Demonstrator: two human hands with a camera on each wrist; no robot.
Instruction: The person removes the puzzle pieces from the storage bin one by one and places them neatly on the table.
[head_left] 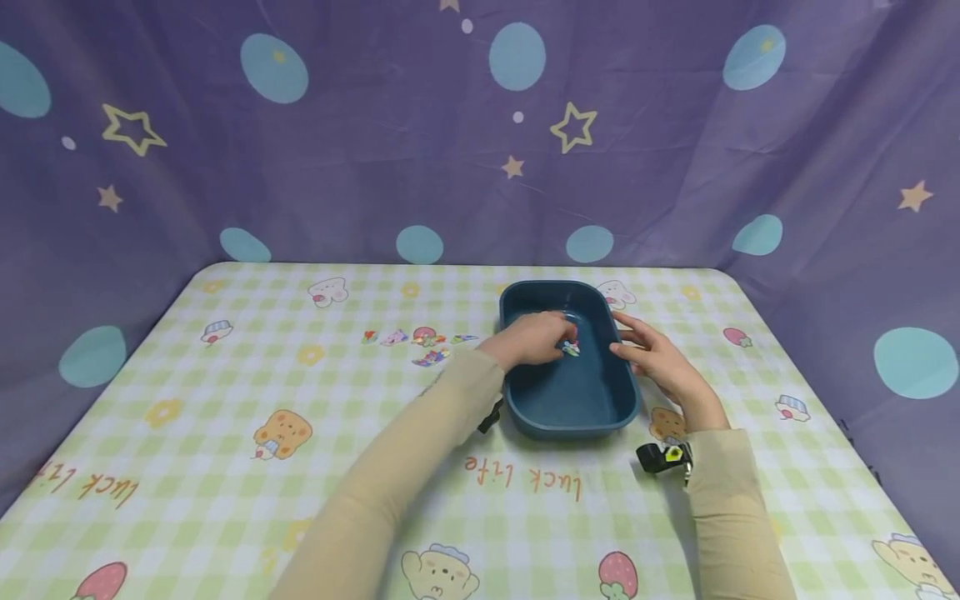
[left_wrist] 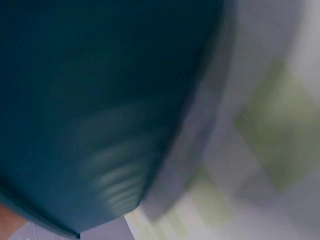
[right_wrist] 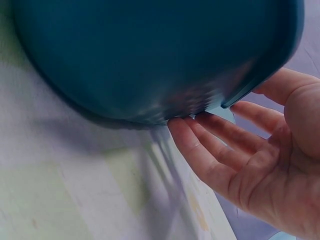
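Note:
A deep blue rectangular box point(head_left: 570, 400) with rounded corners stands on the table. My left hand point(head_left: 534, 337) reaches over its left wall, fingers bent down and pinching a small colourful flat piece point(head_left: 572, 349) inside. In the left wrist view only the box's outer wall point(left_wrist: 100, 100) fills the side, with a bit of skin beyond the rim. My right hand point(head_left: 660, 360) is at the box's right side, thumb by the rim. In the right wrist view its fairly straight fingers point(right_wrist: 215, 150) rest their tips against the outer wall point(right_wrist: 150, 60).
Left of the box lie several small colourful flat pieces point(head_left: 431, 357) in a loose group. The checked tablecloth point(head_left: 225, 500) carries printed cartoons and lettering. A purple curtain point(head_left: 420, 167) with stars and dots hangs behind the table.

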